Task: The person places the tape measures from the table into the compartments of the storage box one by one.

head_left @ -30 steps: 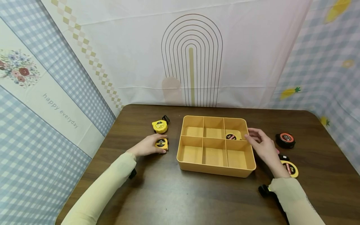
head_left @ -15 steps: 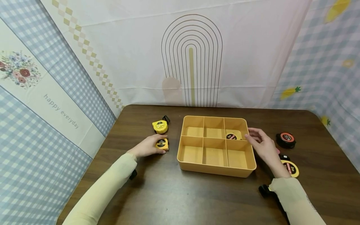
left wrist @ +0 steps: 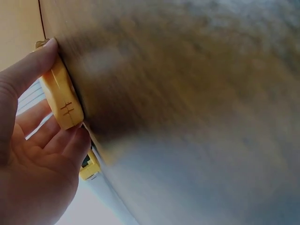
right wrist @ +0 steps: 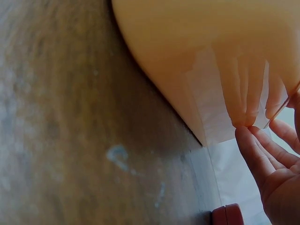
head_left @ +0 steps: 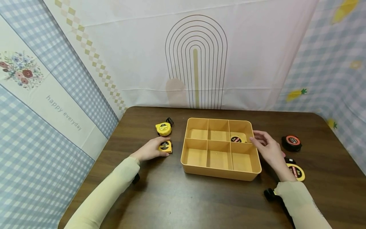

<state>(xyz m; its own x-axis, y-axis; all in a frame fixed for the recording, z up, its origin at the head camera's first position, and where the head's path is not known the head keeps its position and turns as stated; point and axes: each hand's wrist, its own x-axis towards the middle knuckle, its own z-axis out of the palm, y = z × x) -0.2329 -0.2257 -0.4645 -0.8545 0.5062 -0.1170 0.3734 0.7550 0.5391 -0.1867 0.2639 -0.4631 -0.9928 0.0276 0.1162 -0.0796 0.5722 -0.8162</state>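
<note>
Tape measure [head_left: 165, 146], between left fingers [left wrist: 78, 144], face up

On the brown wooden counter [head_left: 200, 203], a rectangular yellow plastic box [head_left: 220, 174] lies between a squarish yellow-and-black tape measure [head_left: 166, 146], left, and a round black-and-orange tape measure [head_left: 292, 143], right.

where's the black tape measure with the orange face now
In the head view, the black tape measure with the orange face lies on the brown wooden table, right of the right hand, just beyond the round yellow tape measure.
</note>
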